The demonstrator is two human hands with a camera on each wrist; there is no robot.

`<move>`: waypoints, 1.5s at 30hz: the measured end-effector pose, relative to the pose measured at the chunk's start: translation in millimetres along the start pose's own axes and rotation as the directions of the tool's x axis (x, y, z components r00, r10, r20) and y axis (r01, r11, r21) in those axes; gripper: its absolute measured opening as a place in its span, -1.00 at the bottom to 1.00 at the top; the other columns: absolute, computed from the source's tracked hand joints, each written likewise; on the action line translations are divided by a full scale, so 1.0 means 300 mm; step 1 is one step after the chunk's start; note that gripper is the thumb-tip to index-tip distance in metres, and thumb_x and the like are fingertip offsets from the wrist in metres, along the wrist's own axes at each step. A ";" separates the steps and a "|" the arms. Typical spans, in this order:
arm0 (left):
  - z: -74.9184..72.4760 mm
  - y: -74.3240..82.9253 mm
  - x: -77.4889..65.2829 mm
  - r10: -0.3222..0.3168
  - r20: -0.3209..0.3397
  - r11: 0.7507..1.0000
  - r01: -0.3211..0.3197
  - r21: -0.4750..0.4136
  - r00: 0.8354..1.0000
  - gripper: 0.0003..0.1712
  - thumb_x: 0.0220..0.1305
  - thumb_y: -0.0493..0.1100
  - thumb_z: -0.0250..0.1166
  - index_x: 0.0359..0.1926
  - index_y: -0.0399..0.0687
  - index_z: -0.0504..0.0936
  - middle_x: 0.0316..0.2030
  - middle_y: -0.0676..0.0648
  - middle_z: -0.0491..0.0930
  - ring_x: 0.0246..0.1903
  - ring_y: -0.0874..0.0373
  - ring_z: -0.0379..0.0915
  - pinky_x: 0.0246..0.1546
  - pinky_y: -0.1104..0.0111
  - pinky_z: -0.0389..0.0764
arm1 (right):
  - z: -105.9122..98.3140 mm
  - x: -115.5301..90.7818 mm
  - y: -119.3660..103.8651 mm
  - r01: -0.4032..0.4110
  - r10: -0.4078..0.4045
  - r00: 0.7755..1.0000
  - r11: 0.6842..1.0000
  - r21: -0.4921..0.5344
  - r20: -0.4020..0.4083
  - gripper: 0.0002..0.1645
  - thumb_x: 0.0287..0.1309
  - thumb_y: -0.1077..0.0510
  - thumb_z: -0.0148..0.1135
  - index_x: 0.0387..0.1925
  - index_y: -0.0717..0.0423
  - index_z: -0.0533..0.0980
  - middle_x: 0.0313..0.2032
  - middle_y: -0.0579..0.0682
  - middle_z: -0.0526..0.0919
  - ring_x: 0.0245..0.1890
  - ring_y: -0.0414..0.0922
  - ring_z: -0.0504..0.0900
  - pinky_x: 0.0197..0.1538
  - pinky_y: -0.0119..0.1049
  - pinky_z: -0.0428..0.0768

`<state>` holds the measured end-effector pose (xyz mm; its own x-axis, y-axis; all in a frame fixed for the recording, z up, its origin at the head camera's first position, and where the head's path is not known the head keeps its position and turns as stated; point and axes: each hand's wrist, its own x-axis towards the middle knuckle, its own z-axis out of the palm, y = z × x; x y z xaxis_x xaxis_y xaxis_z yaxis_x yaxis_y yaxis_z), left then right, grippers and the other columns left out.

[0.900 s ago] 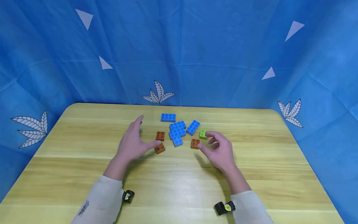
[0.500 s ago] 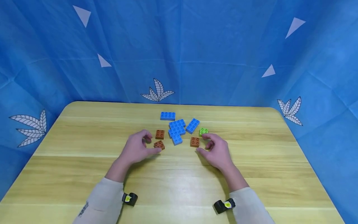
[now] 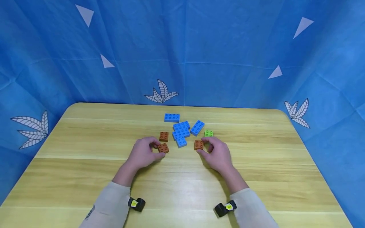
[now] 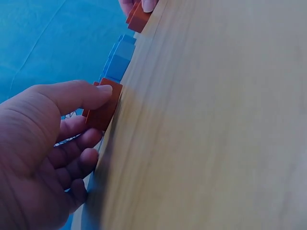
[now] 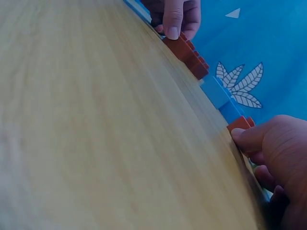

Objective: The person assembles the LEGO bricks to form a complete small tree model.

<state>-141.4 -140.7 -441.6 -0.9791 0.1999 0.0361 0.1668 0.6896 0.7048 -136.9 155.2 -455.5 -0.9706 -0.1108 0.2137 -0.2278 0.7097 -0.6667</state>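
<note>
On the table, my left hand (image 3: pixel 143 152) pinches a brown four-stud toy brick (image 3: pixel 163 148) between thumb and fingers. The left wrist view shows the thumb lying on that brick's side (image 4: pixel 106 108). Across from it, my right hand (image 3: pixel 218 154) has thumb and forefinger at opposite sides of another brown brick (image 3: pixel 198 145), and the right wrist view shows the thumb against this brick (image 5: pixel 238 125). A third brown brick (image 3: pixel 163 136) lies just behind the left one. Beyond my right fingers sits a light green brick (image 3: pixel 208 133).
Between the hands lie blue bricks (image 3: pixel 181 130) close together, with a small blue brick (image 3: pixel 181 142) in front. A long blue brick (image 3: pixel 197 128) lies slanted to their right, another blue brick (image 3: pixel 172 117) behind. Blue cloth (image 3: pixel 182 53) hangs past the wooden table's (image 3: pixel 182 190) back edge.
My left hand has come down and closed its fingers on the front left brown brick. The right hand has shifted slightly left, from beside the green brick onto the right brown brick.
</note>
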 end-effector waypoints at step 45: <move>0.133 0.154 0.091 0.087 0.072 0.984 -0.074 -0.161 0.994 -0.61 0.13 -0.10 0.54 -0.03 -0.10 0.73 -0.32 0.03 0.57 -0.41 0.08 0.39 -0.39 0.25 0.46 | 0.011 -0.011 -0.019 -0.087 0.080 0.995 0.990 0.109 0.064 -0.54 -0.18 0.02 0.69 -0.16 -0.07 0.72 -0.39 -0.21 0.65 -0.45 -0.15 0.47 -0.38 -0.23 0.46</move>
<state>-155.7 -75.6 -436.3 -0.9501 0.3084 0.0460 0.2181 0.5521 0.8048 -132.6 149.2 -454.9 -0.9887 -0.0979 0.1136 -0.1500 0.6366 -0.7565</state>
